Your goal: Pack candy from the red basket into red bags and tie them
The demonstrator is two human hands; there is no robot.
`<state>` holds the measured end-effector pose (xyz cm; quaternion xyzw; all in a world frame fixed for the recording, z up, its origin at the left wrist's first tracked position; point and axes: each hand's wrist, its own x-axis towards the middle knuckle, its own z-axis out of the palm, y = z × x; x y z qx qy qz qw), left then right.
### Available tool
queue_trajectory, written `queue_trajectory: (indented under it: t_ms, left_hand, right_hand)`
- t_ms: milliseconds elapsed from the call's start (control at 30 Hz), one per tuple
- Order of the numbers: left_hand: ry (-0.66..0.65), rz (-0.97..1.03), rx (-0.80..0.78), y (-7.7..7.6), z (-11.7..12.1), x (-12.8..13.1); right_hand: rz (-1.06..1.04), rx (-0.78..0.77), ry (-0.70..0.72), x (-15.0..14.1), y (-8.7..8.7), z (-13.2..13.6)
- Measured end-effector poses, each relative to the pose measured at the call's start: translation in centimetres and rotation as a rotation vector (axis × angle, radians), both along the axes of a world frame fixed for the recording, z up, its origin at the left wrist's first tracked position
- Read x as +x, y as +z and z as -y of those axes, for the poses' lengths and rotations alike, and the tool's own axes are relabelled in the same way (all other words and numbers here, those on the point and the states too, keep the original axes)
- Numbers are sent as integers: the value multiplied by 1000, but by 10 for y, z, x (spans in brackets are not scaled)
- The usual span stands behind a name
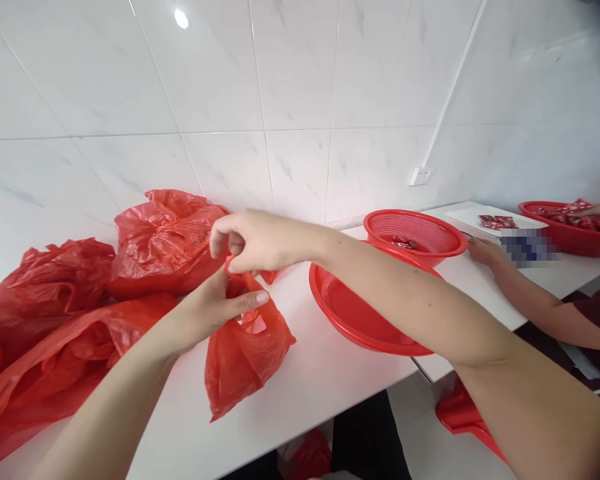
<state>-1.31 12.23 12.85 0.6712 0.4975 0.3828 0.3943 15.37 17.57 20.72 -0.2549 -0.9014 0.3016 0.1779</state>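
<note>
A small red plastic bag point(247, 367) rests upright on the white table, its mouth partly open. My left hand point(213, 307) grips the bag's upper left side, the thumb lying across the opening and the other fingers mostly hidden. Just above it, my right hand point(263, 241) has its fingers curled in a pinch at the bag's top edge, the forearm reaching across from the right. Inside the mouth a pale patch shows, too unclear to name. Behind and left of my hands lie larger, crumpled red plastic bags point(167, 240).
Right of the bag sits a red basket point(325, 300), partly behind my forearm. Farther back, another red basket point(415, 223) holds a few small packets. A co-worker's hand point(483, 252) is near a white board point(460, 212) with packets; a red basin point(570, 243) stands beyond.
</note>
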Motion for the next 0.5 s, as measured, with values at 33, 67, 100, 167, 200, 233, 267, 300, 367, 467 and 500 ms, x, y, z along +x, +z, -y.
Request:
queue_trajectory:
  t_ms: [33, 67, 100, 167, 200, 233, 267, 300, 367, 467, 500]
  left_hand:
    - [14, -27, -39, -1, -3, 1]
    - [32, -40, -84, -2, -6, 2]
    - [51, -33, -127, -4, -9, 1]
    - [96, 63, -156, -8, -12, -4]
    - [100, 119, -177, -10, -14, -6]
    - [100, 168, -203, -12, -15, -9]
    - [97, 207, -223, -14, -15, -10]
    - [90, 231, -235, -15, -16, -12]
    - [65, 233, -238, -17, -16, -13]
    - [-36, 229, -227, -16, -15, -15]
    - [-85, 215, -215, -14, -14, -17]
  right_hand:
    - [-51, -5, 24, -5, -4, 1]
    - [-117, -11, 39, -8, -9, 1]
    - [-187, -13, 45, -9, -14, 0]
    - [-274, 8, 24, -6, -28, -6]
    - [-269, 24, 3, -3, -36, -11]
    - [-238, 37, -15, 1, -45, -15]
    - [-200, 40, -26, 5, -52, -19]
    - [-181, 33, -37, 8, -59, -21]
    - [-249, -17, -63, 15, -67, -20]
    - [-468, -205, 0, 22, -69, -7]
    - [-512, -278, 59, 23, -69, -2]
